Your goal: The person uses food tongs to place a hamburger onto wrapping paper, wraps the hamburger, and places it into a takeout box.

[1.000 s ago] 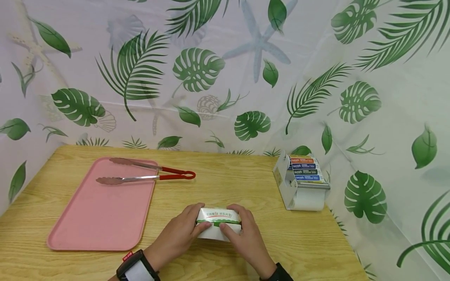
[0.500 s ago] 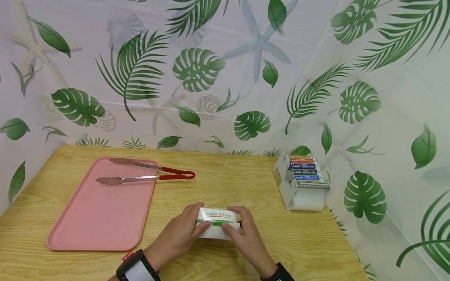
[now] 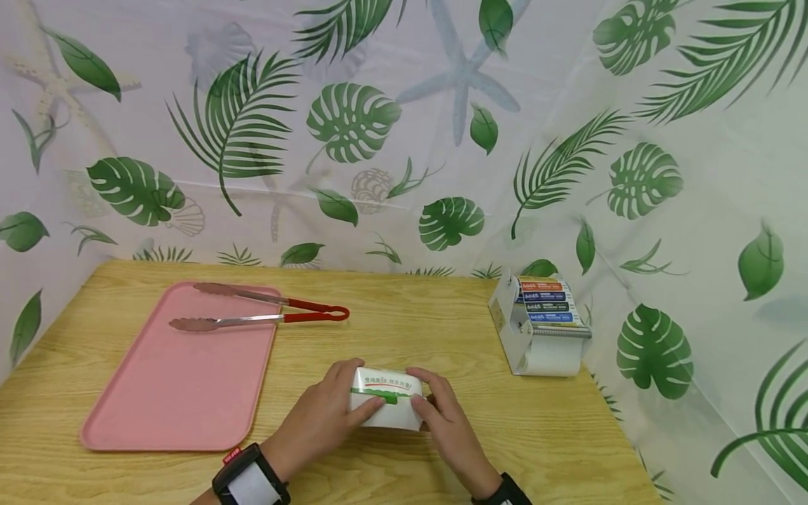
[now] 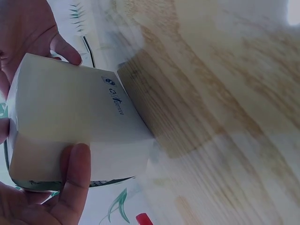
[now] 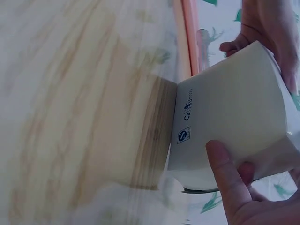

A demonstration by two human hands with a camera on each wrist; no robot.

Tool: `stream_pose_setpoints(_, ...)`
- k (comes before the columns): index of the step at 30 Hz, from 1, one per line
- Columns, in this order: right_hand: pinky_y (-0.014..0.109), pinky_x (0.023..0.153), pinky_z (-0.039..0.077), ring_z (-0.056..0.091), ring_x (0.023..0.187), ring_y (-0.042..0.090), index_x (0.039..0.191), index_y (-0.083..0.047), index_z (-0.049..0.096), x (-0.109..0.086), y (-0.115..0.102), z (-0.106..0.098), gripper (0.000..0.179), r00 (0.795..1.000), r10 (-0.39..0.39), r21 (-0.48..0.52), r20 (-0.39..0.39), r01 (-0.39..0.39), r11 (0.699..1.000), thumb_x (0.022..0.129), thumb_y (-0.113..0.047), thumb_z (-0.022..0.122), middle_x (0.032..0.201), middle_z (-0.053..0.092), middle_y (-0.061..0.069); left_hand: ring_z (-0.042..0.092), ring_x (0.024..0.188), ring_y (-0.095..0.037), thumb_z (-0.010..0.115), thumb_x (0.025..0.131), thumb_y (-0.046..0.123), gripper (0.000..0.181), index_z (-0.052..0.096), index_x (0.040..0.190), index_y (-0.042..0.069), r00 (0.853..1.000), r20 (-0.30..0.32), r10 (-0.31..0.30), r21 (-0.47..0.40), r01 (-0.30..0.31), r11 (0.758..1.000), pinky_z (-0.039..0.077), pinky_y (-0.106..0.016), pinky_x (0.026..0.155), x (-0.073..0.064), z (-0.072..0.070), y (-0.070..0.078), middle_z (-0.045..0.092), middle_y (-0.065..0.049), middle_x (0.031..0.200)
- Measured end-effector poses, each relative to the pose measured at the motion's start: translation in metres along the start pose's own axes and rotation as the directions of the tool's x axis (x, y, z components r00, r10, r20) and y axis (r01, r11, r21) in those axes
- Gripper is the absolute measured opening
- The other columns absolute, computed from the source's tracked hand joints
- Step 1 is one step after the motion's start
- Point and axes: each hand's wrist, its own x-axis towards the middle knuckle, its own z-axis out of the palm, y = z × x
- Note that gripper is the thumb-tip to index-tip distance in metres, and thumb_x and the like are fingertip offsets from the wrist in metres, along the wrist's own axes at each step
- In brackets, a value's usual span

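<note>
Between both hands, near the front of the table, is a small white paper food box [image 3: 385, 414] with a green band and lettering on top. My left hand [image 3: 320, 414] grips its left side, the thumb lying across the front face. At the right end my right hand [image 3: 449, 421] grips it, thumb at the front right corner and fingers over the top edge. In the left wrist view the plain face of the box [image 4: 61, 108] bears small printed symbols, and its lower edge is close over the wood. Part of the fingers is hidden behind the box.
A pink tray [image 3: 183, 393] lies on the left of the wooden table [image 3: 404, 315], with red-handled metal tongs [image 3: 252, 319] resting across its far right corner. On the right stands a white dispenser [image 3: 511, 330] with coloured labels and a white roll.
My right thumb has moved from the front of the box to its right corner. The box has shifted slightly left and turned a little. Tray, tongs and dispenser stay put.
</note>
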Motion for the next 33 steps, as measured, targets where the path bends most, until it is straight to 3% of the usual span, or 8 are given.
stream_pose_setpoints(3,0.025,0.073,0.048,0.049,0.089,0.018,0.147,-0.024,0.05,-0.0013,-0.0002,-0.0018,0.041,0.999,0.026,0.062,0.02,-0.027,0.998,0.107,-0.026,0.052,0.137,0.045,0.011,0.061,0.09,-0.016,0.066,0.098,0.044,0.067,0.046,0.143,-0.002,1.0,-0.002,0.012,0.006,-0.012,1.0,0.054,-0.036,0.074,-0.0002,0.0002,0.0001,0.055,-0.019,0.135)
stream_pose_setpoints(12,0.024,0.07,0.044,0.046,0.089,0.019,0.149,-0.025,0.048,0.0004,0.0009,0.0007,0.045,1.0,0.008,0.038,0.002,-0.008,0.999,0.106,-0.018,0.054,0.141,0.042,0.011,0.063,0.095,-0.022,0.066,0.098,0.038,0.066,0.045,0.142,-0.007,0.999,-0.012,0.039,0.021,-0.039,0.999,0.055,-0.04,0.079,-0.001,0.0007,0.0026,0.054,-0.023,0.137)
stream_pose_setpoints(18,0.024,0.07,0.046,0.046,0.089,0.018,0.151,-0.027,0.045,0.001,0.0011,0.0035,0.044,1.0,0.005,0.025,-0.009,-0.005,1.0,0.107,-0.028,0.052,0.143,0.041,0.013,0.063,0.096,-0.021,0.064,0.099,0.04,0.065,0.046,0.141,-0.006,1.0,-0.021,0.015,0.011,-0.015,1.0,0.055,-0.04,0.081,0.0002,-0.0004,0.0018,0.055,-0.023,0.136)
stream_pose_setpoints(26,0.035,0.084,0.052,0.048,0.101,0.022,0.155,-0.025,0.04,0.0012,0.0009,-0.0026,0.046,0.995,0.08,0.198,0.064,-0.091,0.976,0.11,-0.02,0.042,0.145,0.036,0.013,0.064,0.096,-0.021,0.065,0.099,0.039,0.064,0.047,0.141,-0.005,1.0,-0.021,0.009,0.011,-0.009,1.0,0.056,-0.039,0.079,0.0021,-0.0006,0.0013,0.057,-0.022,0.134)
stream_pose_setpoints(29,0.033,0.082,0.052,0.049,0.099,0.021,0.154,-0.027,0.041,0.0016,0.0013,-0.0015,0.045,0.997,0.063,0.156,0.05,-0.07,0.985,0.109,-0.022,0.045,0.146,0.037,0.013,0.064,0.094,-0.02,0.067,0.098,0.04,0.064,0.048,0.141,-0.004,1.0,-0.028,0.0,0.024,0.001,1.0,0.056,-0.038,0.076,0.003,-0.0012,0.0016,0.057,-0.021,0.133)
stream_pose_setpoints(33,0.025,0.072,0.046,0.047,0.089,0.019,0.148,-0.025,0.048,0.0038,0.0008,0.0035,0.045,1.0,0.003,0.004,-0.017,-0.003,1.0,0.104,-0.025,0.059,0.141,0.042,0.013,0.063,0.089,-0.019,0.068,0.097,0.043,0.066,0.048,0.142,-0.001,1.0,-0.011,-0.028,0.013,0.028,1.0,0.055,-0.036,0.07,0.0028,-0.0026,0.0022,0.055,-0.021,0.136)
